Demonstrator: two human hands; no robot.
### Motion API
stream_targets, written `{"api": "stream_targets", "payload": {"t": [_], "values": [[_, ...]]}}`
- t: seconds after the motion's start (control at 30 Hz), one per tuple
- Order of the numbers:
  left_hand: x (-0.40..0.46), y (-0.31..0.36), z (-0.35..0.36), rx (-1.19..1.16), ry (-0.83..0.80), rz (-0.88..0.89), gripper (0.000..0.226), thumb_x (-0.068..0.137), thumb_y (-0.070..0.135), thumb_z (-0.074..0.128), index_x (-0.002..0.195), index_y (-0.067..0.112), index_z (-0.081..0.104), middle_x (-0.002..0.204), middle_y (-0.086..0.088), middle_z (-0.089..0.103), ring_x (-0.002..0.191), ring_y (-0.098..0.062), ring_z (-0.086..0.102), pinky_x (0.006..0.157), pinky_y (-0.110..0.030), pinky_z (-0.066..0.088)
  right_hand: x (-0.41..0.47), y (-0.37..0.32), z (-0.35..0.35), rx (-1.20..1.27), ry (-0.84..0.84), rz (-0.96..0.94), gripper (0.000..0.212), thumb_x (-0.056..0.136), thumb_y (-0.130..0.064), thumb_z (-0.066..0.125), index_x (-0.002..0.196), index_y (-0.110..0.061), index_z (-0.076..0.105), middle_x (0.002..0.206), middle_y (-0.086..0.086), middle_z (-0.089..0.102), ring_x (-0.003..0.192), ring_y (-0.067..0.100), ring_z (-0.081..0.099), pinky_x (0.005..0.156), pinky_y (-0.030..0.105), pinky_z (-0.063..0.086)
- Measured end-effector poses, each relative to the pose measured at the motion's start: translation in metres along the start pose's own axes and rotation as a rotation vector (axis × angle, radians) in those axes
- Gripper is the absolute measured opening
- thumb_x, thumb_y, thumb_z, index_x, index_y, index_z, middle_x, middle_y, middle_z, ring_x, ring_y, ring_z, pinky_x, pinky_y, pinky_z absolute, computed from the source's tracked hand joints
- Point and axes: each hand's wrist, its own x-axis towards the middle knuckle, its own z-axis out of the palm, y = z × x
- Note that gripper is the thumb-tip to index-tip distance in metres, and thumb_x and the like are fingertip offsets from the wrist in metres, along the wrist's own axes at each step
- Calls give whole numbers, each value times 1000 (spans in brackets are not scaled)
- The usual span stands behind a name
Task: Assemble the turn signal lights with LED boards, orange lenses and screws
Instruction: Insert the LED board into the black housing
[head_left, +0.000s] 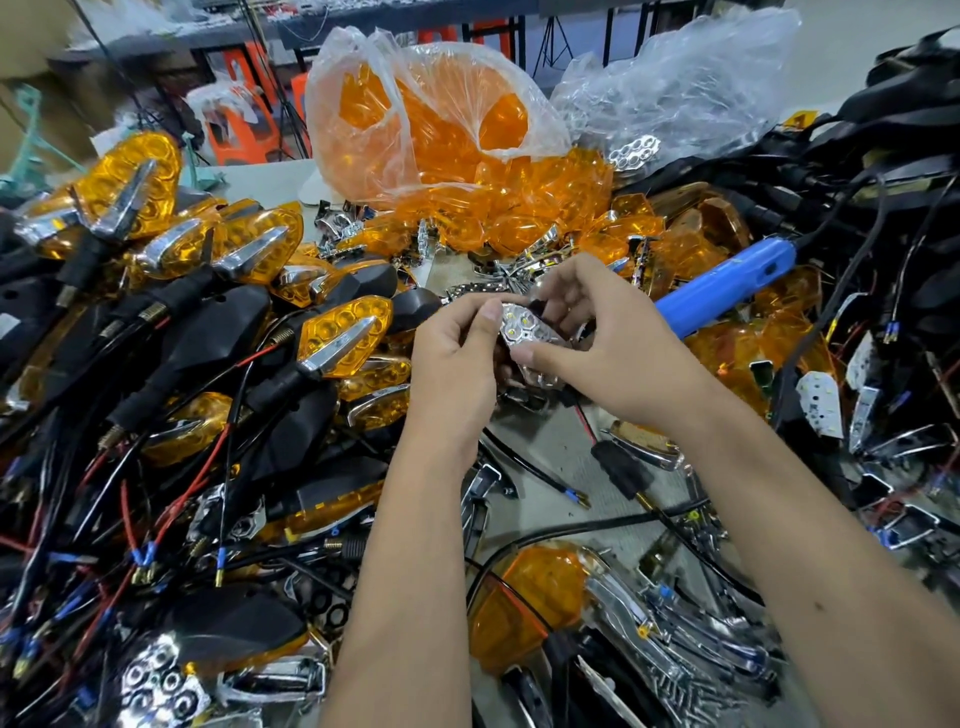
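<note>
Chrome reflector (524, 332) pinched between both hands' grip.

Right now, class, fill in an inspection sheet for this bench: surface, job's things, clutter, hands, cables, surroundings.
Surface: grey bench top, mostly buried under parts.
Job's things: chrome reflector piece held in both hands; finished signal lights heaped on the left; bag of orange lenses; blue screwdriver; loose LED board.
Clutter: chrome trim pieces, clear bag.
Hands: left hand and right hand both pinch the reflector.
Cables: red and black wires tangled everywhere.
Surroundings: orange stools, tables behind.
</note>
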Motion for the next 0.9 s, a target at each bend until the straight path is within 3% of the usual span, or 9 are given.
{"api": "stream_targets", "payload": {"t": [0.1,0.2,0.33,0.4,0.5,0.57,0.67,0.83,0.9], "values": [[2,1,-1,-53,35,28,36,110,25,48,96,35,80,64,3,54,66,-23,49,67,-37,42,1,5,-6,132,-95,90,28,87,-34,84,104,-17,68,97,5,75,88,23,72,80,38,61],[2,3,-2,-124,38,61,32,111,24,48,103,27,79,75,-10,59,73,-29,50,69,-49,44,-1,5,-10,350,-157,97,19,91,-22,80,103,-9,72,89,15,77,76,31,77,64,36,64],[1,8,-4,-164,-10,44,28,106,33,54,109,21,78,86,6,70,78,-11,60,73,-31,49,1,7,-9,341,-89,84,27,87,-19,84,107,-8,71,85,13,77,70,33,76,65,46,65],[1,9,-6,-122,-28,48,24,99,39,62,106,23,78,94,3,71,89,-14,61,79,-36,51,2,8,-9,344,-60,88,35,85,-18,86,112,-5,68,85,14,76,68,31,76,65,45,65],[-1,9,-5,-74,-47,70,30,97,36,68,94,7,72,85,-16,64,83,-23,57,78,-56,53,2,8,-11,374,-70,57,29,85,-15,86,108,-9,69,83,12,77,68,29,76,65,39,65],[-1,9,-5,-22,-11,99,41,98,37,68,89,-3,64,77,-22,54,74,-23,49,68,-49,47,2,7,-11,363,-89,55,26,85,-12,85,106,-10,69,82,11,77,69,29,77,66,38,65],[0,10,-2,-6,28,111,48,97,37,68,80,-7,56,70,-10,42,68,-22,38,66,-40,38,1,5,-8,380,-98,54,17,87,-7,82,96,-7,67,76,17,75,66,32,76,63,38,64],[0,12,1,-34,51,47,46,93,38,70,66,3,54,63,-2,40,66,-20,36,65,-39,37,0,0,-6,520,-140,164,17,89,-6,78,96,4,67,78,21,73,63,29,74,60,34,62],[0,12,2,-56,60,23,50,91,38,71,72,-5,55,65,-6,45,68,-21,39,67,-40,39,0,0,-11,547,-202,223,25,93,-14,75,102,8,67,89,31,73,72,32,76,66,34,63]]}}
